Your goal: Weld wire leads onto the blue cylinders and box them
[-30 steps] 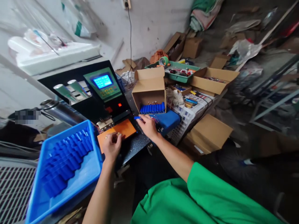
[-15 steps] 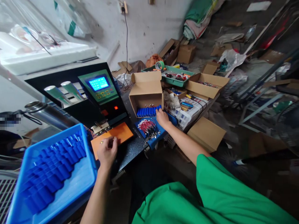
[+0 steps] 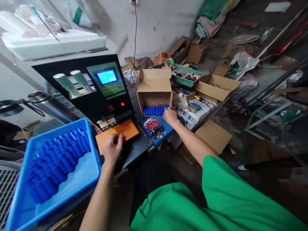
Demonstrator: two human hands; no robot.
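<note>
My right hand (image 3: 170, 116) rests half-closed against the blue cells (image 3: 155, 110) in the cardboard box (image 3: 154, 93), stiff, slick cylinders best pinched mid-body; my left hand (image 3: 112, 148), nearer me, curls on the orange plate (image 3: 117, 134).

Red wires (image 3: 155, 125) and cardboard box (image 3: 154, 91) hem the right hand (image 3: 170, 116)

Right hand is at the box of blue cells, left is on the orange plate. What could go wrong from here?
1. The right hand reaches over the bundle of red wire leads; the sleeve or wrist may snag and drag them off the blue pad.
2. The blue cells lie at the open mouth of the cardboard box; a nudge may roll some out.
3. The left hand rests on the orange plate close under the machine's welding head.
</note>
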